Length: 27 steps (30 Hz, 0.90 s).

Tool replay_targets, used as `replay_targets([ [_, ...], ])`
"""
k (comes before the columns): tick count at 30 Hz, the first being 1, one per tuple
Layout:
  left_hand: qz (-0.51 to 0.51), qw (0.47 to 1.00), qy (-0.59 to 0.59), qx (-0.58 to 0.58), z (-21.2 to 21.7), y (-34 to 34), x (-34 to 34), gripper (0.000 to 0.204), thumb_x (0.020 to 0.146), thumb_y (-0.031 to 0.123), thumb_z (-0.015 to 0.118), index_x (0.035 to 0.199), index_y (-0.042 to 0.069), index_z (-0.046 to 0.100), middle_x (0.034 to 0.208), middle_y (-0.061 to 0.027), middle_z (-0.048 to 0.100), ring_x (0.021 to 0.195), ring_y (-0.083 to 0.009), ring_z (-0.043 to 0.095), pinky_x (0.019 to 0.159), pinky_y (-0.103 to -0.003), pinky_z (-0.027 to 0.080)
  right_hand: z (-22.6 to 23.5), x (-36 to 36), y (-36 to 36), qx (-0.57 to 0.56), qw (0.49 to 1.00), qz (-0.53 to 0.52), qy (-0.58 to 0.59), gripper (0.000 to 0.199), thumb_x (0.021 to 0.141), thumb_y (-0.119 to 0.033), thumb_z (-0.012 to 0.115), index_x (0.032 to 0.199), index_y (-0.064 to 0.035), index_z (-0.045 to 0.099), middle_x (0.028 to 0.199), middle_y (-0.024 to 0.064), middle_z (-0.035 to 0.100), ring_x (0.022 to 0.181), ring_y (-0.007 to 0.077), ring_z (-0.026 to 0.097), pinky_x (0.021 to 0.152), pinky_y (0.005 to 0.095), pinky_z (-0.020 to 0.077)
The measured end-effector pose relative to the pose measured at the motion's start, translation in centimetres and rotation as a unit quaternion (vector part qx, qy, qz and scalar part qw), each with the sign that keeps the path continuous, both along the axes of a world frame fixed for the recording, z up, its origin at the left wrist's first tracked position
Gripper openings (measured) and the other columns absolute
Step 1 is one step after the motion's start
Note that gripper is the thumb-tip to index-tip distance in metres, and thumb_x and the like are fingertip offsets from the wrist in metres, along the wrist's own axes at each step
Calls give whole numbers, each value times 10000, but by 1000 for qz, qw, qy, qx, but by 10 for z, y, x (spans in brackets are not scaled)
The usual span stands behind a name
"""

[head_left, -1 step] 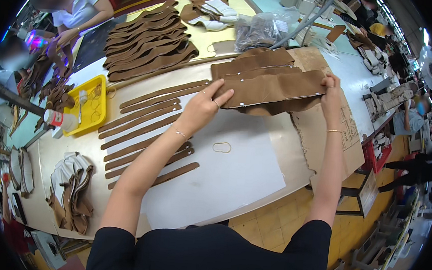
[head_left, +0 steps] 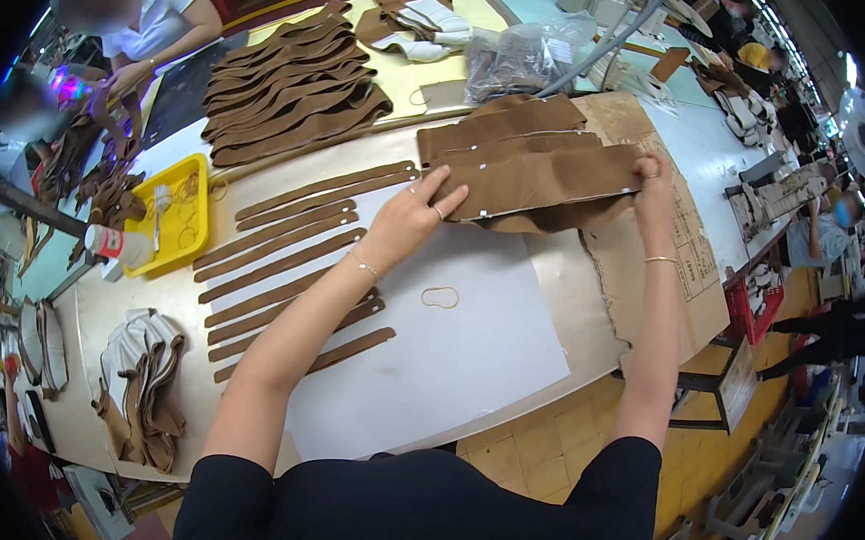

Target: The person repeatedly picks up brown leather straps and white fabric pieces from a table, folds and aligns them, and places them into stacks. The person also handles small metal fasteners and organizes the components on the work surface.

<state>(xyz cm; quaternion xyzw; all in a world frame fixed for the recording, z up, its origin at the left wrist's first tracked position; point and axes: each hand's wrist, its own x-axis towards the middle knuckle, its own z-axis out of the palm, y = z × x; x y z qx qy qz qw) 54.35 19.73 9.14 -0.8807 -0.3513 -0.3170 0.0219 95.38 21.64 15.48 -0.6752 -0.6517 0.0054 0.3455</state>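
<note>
A long brown leather-like panel [head_left: 549, 181] with a pale edge and small white marks stretches between my hands, over more brown panels at the far middle of the table. My left hand [head_left: 411, 218] grips its left end, fingers lying over the edge. At the other end my right hand [head_left: 651, 180] pinches the corner, knuckles raised. Several narrow brown strips [head_left: 282, 270] lie in a row left of my left hand, partly hidden by my forearm. A loose rubber band [head_left: 440, 297] rests on the white sheet [head_left: 446, 361] nearer to me.
A stack of wavy brown pieces [head_left: 295, 90] lies beyond the strips. At left stand a yellow tray [head_left: 194, 238] and a white bottle [head_left: 118, 244]; folded brown-and-white pieces [head_left: 144, 380] lie nearer. Cardboard [head_left: 663, 276] covers the right side. Co-workers sit at far left.
My right hand has shifted slightly left with the panel's right end. My left hand keeps its place on the panel. The whole view has moved a little.
</note>
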Motion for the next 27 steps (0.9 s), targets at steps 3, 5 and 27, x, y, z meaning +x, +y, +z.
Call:
replay_targets([
  [3,37,990,126,-47,-36,6,19,487,885,321,615,1363,273,534,1418,-182,451,1294,-366,457,1033,-469,418,-36,1,8,-169,981,-85,49,353,750,43,576,1078,-87,583,1334,170,497,1193,359,510,966,414,439],
  [5,58,983,170,-48,-37,3,23,555,886,515,594,1396,317,501,1472,-172,389,1379,-369,334,1121,-567,265,-62,24,-1,-176,970,0,-166,428,744,29,583,1149,-112,582,1379,175,477,1255,365,478,1020,433,409],
  [27,558,826,-54,-61,53,-277,-386,615,819,211,729,1388,136,509,1496,-191,331,1367,-373,362,1115,-424,347,43,-248,16,-48,920,375,-103,407,872,58,495,1263,-37,560,1532,125,313,1401,327,332,1122,416,330],
])
